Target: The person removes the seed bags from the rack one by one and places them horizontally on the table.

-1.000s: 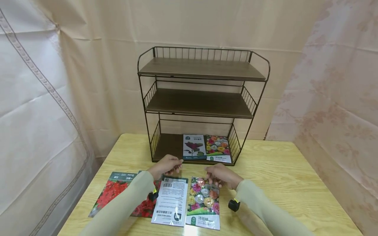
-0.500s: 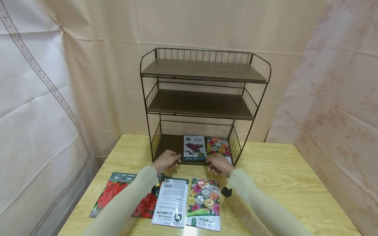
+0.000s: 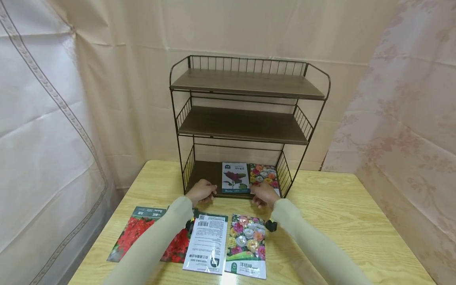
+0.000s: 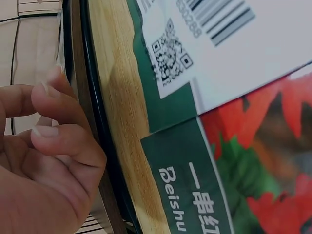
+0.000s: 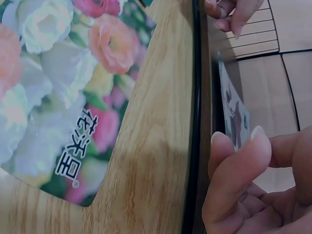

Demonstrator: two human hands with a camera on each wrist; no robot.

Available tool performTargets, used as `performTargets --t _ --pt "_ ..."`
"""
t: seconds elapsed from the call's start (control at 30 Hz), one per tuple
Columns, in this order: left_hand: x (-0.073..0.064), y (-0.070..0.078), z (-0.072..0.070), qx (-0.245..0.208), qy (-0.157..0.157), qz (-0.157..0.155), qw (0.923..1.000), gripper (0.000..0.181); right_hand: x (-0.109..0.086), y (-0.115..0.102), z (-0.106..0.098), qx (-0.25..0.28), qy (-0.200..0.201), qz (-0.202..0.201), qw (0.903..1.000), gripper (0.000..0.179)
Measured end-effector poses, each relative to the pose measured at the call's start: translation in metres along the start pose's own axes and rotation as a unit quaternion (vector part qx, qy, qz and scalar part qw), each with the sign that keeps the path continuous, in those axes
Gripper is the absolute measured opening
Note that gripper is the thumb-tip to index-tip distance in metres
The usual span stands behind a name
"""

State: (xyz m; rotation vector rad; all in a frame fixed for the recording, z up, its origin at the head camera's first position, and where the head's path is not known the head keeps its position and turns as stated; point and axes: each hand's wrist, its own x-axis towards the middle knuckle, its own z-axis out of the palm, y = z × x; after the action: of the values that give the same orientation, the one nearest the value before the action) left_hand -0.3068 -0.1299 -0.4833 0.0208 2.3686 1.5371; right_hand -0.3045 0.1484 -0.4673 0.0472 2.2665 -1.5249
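On the bottom board of a dark three-tier rack [image 3: 242, 126] lies a white seed packet [image 3: 234, 176] with a dark red plant picture. A seed packet with multicoloured flowers [image 3: 263, 174] lies at its right, partly hidden by my right hand [image 3: 265, 194]. That hand's fingertips are right at the white packet's lower right corner; in the right wrist view the packet's end shows beyond the finger and thumb. My left hand [image 3: 202, 190], fingers loosely bent, hovers at the rack's front edge, just left of the white packet. Nothing shows between its fingers in the left wrist view.
On the wooden table [image 3: 331, 221] in front lie red-flower packets [image 3: 137, 233], partly under my left sleeve. Beside them are a white back-side-up packet with a barcode [image 3: 206, 243] and another multicoloured flower packet [image 3: 246, 245]. Cloth [image 3: 117, 99] hangs behind the rack.
Both hands have moved forward from above the table packets to the rack's bottom board, on either side of the white packet. The packets lie as before.
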Motion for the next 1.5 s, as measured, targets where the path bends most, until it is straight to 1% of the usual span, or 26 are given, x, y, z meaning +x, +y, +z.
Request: performTargets --t 0.17,0.37,0.5,0.6,0.83,0.93,1.13,1.23,1.37,1.43,1.5 --pt "0.004 -0.001 0.003 0.007 0.003 -0.013 0.9999 0.036 0.003 0.001 0.003 -0.021 0.016 0.006 0.9996 0.046" --pt "0.003 0.003 0.007 0.009 0.003 -0.033 0.9994 0.039 0.010 0.003 0.006 -0.045 0.041 0.011 0.9981 0.041" --pt "0.003 0.007 0.006 0.021 -0.003 -0.032 0.9993 0.041 0.015 0.005 0.006 -0.046 0.039 0.016 0.9981 0.039" --pt "0.005 0.008 0.006 0.027 -0.011 -0.028 0.9992 0.040 0.014 0.005 0.005 -0.047 0.036 0.016 0.9981 0.039" --pt "0.008 0.009 0.007 0.024 -0.015 -0.029 0.9992 0.039 0.013 0.003 0.005 -0.047 0.025 0.015 0.9985 0.039" --pt "0.008 0.009 0.008 0.021 -0.019 -0.029 0.9992 0.039 0.013 0.003 0.006 -0.043 0.019 0.005 0.9989 0.037" --pt "0.004 0.010 0.009 0.018 -0.024 -0.028 0.9992 0.039 0.015 0.007 0.009 -0.009 -0.001 -0.008 0.9999 0.029" --pt "0.003 0.010 0.008 0.015 -0.024 -0.024 0.9993 0.039 0.016 0.009 0.008 0.027 -0.022 -0.003 0.9994 0.028" --pt "0.005 0.008 0.008 0.001 -0.020 -0.020 0.9996 0.040 0.014 0.010 0.005 0.083 -0.061 0.007 0.9947 0.029" --pt "0.007 0.006 0.008 -0.008 -0.020 -0.018 0.9996 0.040 0.013 0.011 0.003 0.100 -0.073 0.010 0.9923 0.030" --pt "0.008 0.004 0.008 -0.017 -0.026 -0.015 0.9994 0.040 0.012 0.011 0.002 0.112 -0.079 0.015 0.9905 0.030"
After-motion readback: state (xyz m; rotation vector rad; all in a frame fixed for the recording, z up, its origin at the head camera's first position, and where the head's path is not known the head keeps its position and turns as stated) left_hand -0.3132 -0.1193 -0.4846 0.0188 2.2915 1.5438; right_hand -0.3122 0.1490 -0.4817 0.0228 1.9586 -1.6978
